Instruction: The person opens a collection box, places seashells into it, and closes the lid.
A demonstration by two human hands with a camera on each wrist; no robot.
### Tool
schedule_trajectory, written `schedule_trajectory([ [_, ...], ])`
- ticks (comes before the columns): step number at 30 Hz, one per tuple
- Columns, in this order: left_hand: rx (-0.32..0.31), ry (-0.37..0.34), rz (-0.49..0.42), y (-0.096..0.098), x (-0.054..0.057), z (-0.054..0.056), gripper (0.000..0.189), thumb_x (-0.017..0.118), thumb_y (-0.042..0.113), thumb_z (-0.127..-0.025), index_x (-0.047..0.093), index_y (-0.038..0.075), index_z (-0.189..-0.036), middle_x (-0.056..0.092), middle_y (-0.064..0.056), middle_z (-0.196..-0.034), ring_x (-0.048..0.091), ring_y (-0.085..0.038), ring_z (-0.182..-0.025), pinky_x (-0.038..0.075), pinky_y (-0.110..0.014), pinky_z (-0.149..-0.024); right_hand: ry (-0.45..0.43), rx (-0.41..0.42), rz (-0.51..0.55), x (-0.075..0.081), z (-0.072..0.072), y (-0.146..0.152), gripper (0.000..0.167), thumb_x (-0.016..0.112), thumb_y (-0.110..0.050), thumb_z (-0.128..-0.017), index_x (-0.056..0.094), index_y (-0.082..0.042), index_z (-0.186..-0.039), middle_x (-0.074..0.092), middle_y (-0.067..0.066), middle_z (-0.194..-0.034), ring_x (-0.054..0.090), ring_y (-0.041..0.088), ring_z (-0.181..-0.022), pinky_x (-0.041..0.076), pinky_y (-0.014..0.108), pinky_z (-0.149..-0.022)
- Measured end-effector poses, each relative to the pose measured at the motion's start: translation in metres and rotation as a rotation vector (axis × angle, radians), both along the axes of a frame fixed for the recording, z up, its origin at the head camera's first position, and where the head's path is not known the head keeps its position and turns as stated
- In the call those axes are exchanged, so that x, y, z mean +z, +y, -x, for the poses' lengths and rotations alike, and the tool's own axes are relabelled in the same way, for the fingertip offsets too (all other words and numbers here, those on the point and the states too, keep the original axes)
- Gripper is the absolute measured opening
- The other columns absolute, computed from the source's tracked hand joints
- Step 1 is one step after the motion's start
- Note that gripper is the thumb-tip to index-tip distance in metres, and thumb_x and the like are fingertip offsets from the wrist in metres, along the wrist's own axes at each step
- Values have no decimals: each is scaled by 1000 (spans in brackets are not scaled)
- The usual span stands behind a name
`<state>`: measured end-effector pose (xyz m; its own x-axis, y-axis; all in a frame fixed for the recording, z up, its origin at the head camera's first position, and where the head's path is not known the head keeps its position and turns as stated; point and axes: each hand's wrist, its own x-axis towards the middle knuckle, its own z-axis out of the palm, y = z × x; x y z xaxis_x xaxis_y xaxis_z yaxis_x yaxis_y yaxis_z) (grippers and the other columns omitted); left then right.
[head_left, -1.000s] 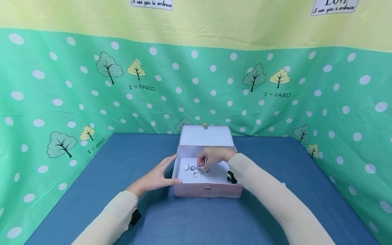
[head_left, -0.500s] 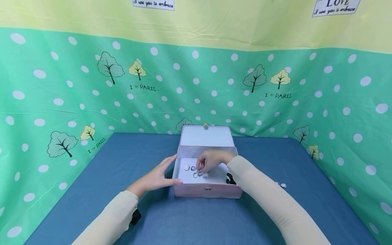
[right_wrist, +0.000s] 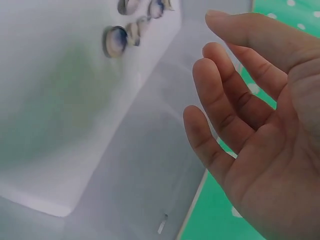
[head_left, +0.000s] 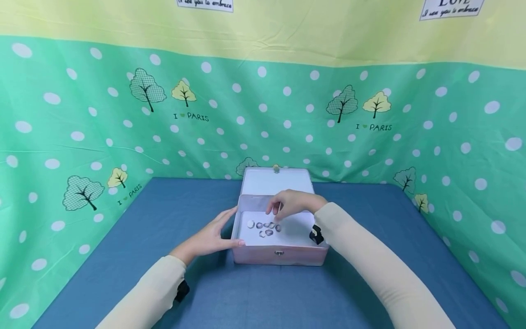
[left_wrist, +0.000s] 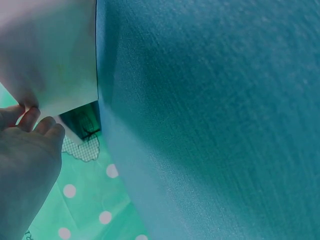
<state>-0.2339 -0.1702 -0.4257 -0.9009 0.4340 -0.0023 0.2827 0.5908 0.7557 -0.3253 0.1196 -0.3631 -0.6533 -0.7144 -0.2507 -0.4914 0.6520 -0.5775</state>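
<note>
The right hand [head_left: 292, 202] hovers over small pieces [head_left: 269, 232], fingers apart and bent; the left hand [head_left: 208, 238], fingers spread, touches the box [head_left: 258, 256].

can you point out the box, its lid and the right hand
box [head_left: 255, 256]: head view, on its outer front wall, left of the clasp [head_left: 279, 252]
lid [head_left: 276, 182]: head view, on its inner face
right hand [head_left: 294, 202]: head view, on the back of the hand

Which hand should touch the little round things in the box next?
Probably the right hand, which holds nothing and hangs above the small, round, grey-and-white, shell-like pieces. The left hand touches the side of the pink, rectangular, metal-looking box.
</note>
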Motion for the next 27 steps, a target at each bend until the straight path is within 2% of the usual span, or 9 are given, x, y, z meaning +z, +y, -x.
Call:
schedule_trajectory([
  [10,3,-6,3,0,1,1,104,78,55,-82,16,31,-162,17,-6,-164,19,-36,-148,27,-67,-108,47,11,35,16,-2,18,26,76,-10,-90,72,-8,-116,65,-2,-95,61,16,-91,51,29,-81],
  [20,13,-13,12,0,1,0,106,79,58,-80,16,33,-162,17,-2,-164,19,-34,-149,27,-67,-108,85,-2,59,31,-10,40,22,74,-11,-91,71,-15,-113,65,-3,-95,62,15,-90,52,30,-79],
  [27,11,-9,11,1,1,0,106,79,57,-80,16,32,-162,18,-4,-164,19,-35,-148,28,-68,-107,125,-13,62,38,-15,62,23,72,-9,-91,71,-10,-115,65,-3,-93,62,16,-87,53,31,-76],
])
